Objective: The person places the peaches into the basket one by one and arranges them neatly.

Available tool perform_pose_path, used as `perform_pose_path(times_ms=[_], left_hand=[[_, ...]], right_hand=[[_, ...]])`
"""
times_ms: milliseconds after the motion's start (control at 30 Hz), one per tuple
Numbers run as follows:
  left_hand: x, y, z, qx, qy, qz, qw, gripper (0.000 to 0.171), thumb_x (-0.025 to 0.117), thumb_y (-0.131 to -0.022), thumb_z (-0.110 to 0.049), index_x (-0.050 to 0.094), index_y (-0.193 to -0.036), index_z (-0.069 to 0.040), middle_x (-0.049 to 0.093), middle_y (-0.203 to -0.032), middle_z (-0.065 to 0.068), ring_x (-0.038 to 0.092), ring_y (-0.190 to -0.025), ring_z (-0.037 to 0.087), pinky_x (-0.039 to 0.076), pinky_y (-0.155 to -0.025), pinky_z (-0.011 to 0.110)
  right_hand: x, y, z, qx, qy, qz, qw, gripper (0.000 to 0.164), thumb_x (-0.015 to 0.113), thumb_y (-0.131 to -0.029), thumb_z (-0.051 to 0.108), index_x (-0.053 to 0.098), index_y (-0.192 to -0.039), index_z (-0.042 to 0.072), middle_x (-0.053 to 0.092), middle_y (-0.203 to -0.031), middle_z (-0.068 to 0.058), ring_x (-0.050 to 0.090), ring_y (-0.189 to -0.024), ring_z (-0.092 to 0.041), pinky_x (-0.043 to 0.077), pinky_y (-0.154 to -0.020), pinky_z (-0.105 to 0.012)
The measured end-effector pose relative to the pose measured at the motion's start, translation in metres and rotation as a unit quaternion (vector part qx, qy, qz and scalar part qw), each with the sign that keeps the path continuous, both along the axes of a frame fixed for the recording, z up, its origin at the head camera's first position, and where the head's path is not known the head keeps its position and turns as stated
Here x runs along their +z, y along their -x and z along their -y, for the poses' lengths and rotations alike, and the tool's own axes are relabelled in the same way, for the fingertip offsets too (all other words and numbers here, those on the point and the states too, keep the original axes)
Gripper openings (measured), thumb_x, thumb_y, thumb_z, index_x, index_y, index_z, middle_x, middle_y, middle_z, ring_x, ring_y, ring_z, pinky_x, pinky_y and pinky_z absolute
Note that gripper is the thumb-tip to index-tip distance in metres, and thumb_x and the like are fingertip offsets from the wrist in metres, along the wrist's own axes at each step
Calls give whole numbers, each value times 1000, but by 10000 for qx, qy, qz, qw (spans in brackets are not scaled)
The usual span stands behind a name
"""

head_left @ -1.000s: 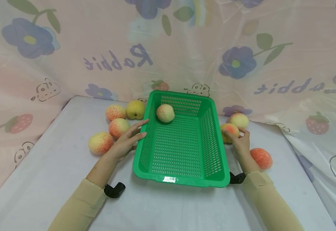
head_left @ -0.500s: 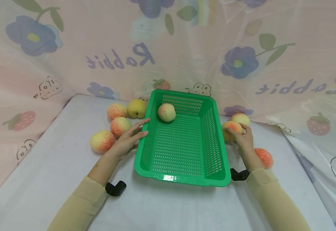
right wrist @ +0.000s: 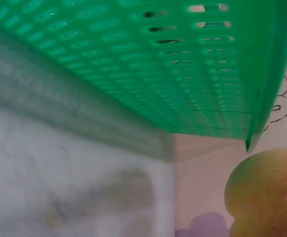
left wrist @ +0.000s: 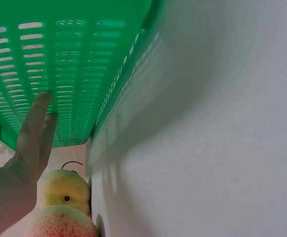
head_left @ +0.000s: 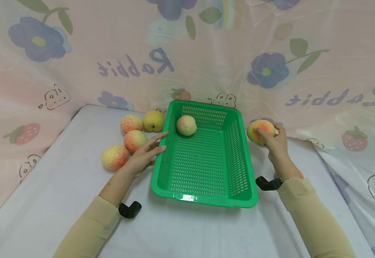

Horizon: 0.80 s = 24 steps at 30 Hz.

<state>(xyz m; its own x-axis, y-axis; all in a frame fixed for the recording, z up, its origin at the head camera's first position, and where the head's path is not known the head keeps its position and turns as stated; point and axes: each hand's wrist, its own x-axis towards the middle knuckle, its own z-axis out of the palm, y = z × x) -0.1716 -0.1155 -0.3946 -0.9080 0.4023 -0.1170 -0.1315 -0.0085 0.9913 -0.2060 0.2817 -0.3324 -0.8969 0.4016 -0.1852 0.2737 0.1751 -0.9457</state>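
Observation:
A green plastic basket (head_left: 203,204) stands in the middle, with one pale peach (head_left: 186,125) in its far left corner. My left hand (head_left: 142,156) touches the basket's left side; in the left wrist view its straight fingers (left wrist: 32,131) lie against the slotted wall. My right hand (head_left: 277,141) grips a yellow-orange peach (head_left: 260,132) beside the basket's far right side, thumb on the near face. This peach (right wrist: 269,185) shows partly at the right wrist view's edge, the fingers mostly out of frame.
Left of the basket lie a yellow-green fruit (head_left: 153,121) and three speckled peaches, the nearest peach (head_left: 115,157) beside my left wrist. A sliver of a red peach (head_left: 300,174) shows behind my right wrist. A printed curtain (head_left: 206,53) hangs behind the white table (head_left: 187,233).
My right hand has lifted the yellow-orange peach up and slightly right; the pale peach behind it is now largely hidden. My left hand and the basket have hardly moved.

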Motion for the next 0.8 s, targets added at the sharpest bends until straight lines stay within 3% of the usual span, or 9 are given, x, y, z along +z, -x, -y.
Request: perform_pose_path(times_ms=[133, 267, 400, 633, 800], left_hand=[[0, 0, 0, 1, -15, 16, 10000, 55, 52, -100, -25, 30, -150, -30, 29, -150, 15, 46, -125, 35, 49, -87, 38], [1, 0, 0, 1, -25, 31, 10000, 55, 52, -100, -25, 31, -150, -30, 30, -149, 15, 47, -124, 35, 49, -86, 37], [1, -1, 0, -7, -29, 28, 10000, 55, 52, -100, -25, 30, -150, -30, 29, -150, 15, 44, -127, 36, 48, -89, 40], [-1, 0, 2, 27, -39, 120, 9999, 55, 52, -100, -26, 31, -150, -32, 29, -151, 14, 46, -126, 35, 49, -87, 38], [0, 0, 1, 27, -64, 111, 9999, 56, 52, -99, -25, 31, -150, -31, 29, -150, 15, 45, -127, 35, 48, -91, 42]], right_hand=[[7, 3, 4, -28, 119, -89, 9999, 85, 74, -82, 26, 23, -149, 14, 33, -130, -5, 48, -99, -13, 53, -62, -19], [13, 5, 7, 39, 157, -146, 9998, 86, 74, -82, 26, 22, -149, 15, 31, -133, -6, 49, -94, -13, 53, -60, -21], [18, 7, 12, 95, -19, -149, 9998, 86, 75, -81, 28, 23, -149, 16, 30, -137, -8, 49, -94, -12, 51, -61, -19], [31, 9, 18, 93, -151, -255, 9995, 84, 73, -82, 27, 25, -149, 15, 37, -111, 4, 50, -88, -7, 48, -64, -17], [39, 11, 22, 127, -155, -363, 9991, 83, 74, -81, 26, 27, -148, 14, 40, -108, 5, 49, -90, -6, 46, -72, -17]])
